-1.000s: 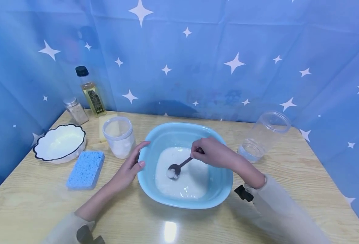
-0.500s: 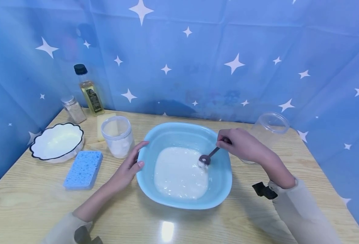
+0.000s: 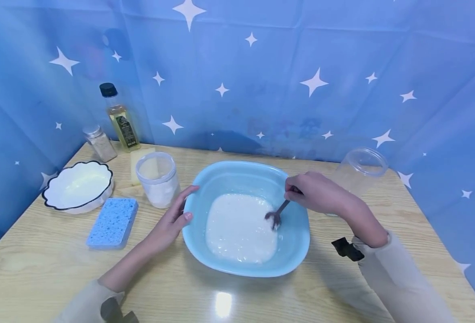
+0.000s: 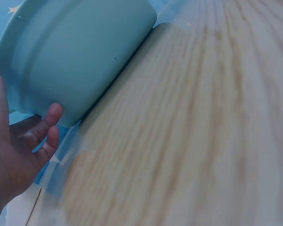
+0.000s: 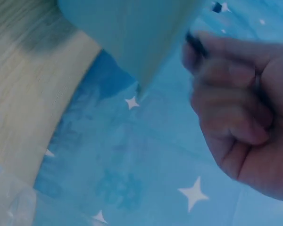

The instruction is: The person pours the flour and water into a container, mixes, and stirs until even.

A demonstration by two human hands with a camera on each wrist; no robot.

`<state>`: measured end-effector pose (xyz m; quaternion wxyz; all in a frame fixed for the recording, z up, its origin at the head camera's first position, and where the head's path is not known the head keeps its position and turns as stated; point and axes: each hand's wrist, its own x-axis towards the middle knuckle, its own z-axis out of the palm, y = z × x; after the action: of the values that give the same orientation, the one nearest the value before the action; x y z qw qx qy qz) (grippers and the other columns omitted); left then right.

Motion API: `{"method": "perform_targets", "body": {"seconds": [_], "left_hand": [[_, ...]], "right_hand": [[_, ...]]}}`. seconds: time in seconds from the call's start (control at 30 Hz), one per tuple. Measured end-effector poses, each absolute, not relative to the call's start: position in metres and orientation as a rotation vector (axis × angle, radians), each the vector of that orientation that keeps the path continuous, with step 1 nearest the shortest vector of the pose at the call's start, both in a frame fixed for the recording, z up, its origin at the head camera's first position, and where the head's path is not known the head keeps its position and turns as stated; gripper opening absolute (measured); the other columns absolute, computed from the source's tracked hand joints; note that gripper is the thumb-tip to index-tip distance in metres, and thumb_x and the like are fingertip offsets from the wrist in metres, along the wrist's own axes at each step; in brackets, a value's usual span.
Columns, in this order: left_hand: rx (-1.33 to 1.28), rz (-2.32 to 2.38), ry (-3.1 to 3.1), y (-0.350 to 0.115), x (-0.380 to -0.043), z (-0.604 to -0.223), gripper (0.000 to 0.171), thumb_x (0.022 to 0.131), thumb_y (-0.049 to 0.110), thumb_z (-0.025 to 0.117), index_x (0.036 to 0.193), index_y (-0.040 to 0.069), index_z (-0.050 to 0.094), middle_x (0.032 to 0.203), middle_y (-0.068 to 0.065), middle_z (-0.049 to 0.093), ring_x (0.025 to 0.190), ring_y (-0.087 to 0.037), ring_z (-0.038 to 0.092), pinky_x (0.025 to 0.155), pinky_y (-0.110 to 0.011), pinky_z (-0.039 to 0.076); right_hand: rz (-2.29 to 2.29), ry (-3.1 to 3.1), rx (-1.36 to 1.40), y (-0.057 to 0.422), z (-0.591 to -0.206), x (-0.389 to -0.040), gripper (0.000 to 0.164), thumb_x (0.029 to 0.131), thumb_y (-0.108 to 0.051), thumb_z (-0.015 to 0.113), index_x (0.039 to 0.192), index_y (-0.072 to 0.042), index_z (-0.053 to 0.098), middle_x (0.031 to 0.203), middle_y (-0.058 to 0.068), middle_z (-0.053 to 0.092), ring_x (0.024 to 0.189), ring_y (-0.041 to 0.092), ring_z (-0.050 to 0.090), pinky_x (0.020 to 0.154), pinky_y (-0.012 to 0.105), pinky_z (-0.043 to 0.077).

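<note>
1. Both sides checked: left hand (image 3: 172, 220) spread against the basin (image 3: 231, 177), right hand (image 3: 320, 194) pinching the spoon (image 3: 276, 217) inside it.
2. We judge stirring best kept gentle, basin braced; blur leaves spoon depth unclear.

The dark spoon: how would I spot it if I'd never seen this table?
On the wooden table, find the light-blue basin. The right hand at its right side holds the spoon, which slants down inside. It is the one dark thing in there, set against white mixture and pale-blue walls.
</note>
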<state>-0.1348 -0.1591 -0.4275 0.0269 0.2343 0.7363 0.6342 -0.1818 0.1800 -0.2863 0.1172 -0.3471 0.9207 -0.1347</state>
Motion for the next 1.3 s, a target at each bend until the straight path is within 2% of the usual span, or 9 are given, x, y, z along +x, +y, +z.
{"method": "perform_targets", "body": {"seconds": [0.13,0.3,0.73,1.03,1.3], "left_hand": [[0.714,1.950,2.280,-0.159,-0.134,-0.426,0.053,0.098,0.014,0.040,0.147,0.026,0.023,0.142,-0.021,0.031,0.117,-0.041,0.046,0.080,-0.033,0.053],[0.720,1.954,2.275,-0.159,-0.133,-0.426,0.053,0.098,0.014,0.040,0.147,0.025,0.022,0.141,-0.022,0.032,0.117,-0.041,0.046,0.081,-0.033,0.053],[0.711,1.955,2.274,-0.159,-0.134,-0.426,0.054,0.098,0.015,0.041,0.147,0.026,0.023,0.141,-0.022,0.033,0.117,-0.041,0.046,0.080,-0.033,0.053],[0.743,1.977,2.259,-0.157,-0.134,-0.426,0.054,0.097,0.011,0.040,0.147,0.023,0.023,0.142,-0.022,0.031,0.116,-0.042,0.046,0.079,-0.034,0.053],[0.711,1.962,2.273,-0.158,-0.134,-0.426,0.054,0.097,0.013,0.040,0.147,0.025,0.023,0.144,-0.021,0.029,0.118,-0.043,0.044,0.080,-0.034,0.053]], "right_hand": [[-0.480,2.491,-1.110,0.174,-0.296,-0.175,0.017,0.093,-0.008,0.053,0.078,-0.011,0.059,0.062,-0.008,0.045,0.053,0.005,0.036,0.052,0.023,0.035],[-0.603,2.443,-1.200,0.158,-0.309,-0.165,0.015,0.096,-0.011,0.051,0.083,-0.011,0.058,0.063,-0.010,0.044,0.053,0.003,0.035,0.051,0.021,0.035],[-0.742,2.701,-0.983,0.151,-0.301,-0.157,0.010,0.096,-0.011,0.051,0.092,-0.009,0.060,0.060,-0.006,0.042,0.050,0.007,0.033,0.048,0.024,0.034],[-0.696,2.715,-1.099,0.126,-0.317,-0.136,0.012,0.094,-0.012,0.053,0.088,-0.007,0.063,0.062,-0.010,0.047,0.049,0.003,0.034,0.048,0.020,0.036],[-0.585,2.804,-0.874,0.133,-0.317,-0.142,0.011,0.092,-0.010,0.056,0.084,-0.007,0.063,0.061,-0.005,0.048,0.051,0.009,0.040,0.049,0.023,0.037]]}}
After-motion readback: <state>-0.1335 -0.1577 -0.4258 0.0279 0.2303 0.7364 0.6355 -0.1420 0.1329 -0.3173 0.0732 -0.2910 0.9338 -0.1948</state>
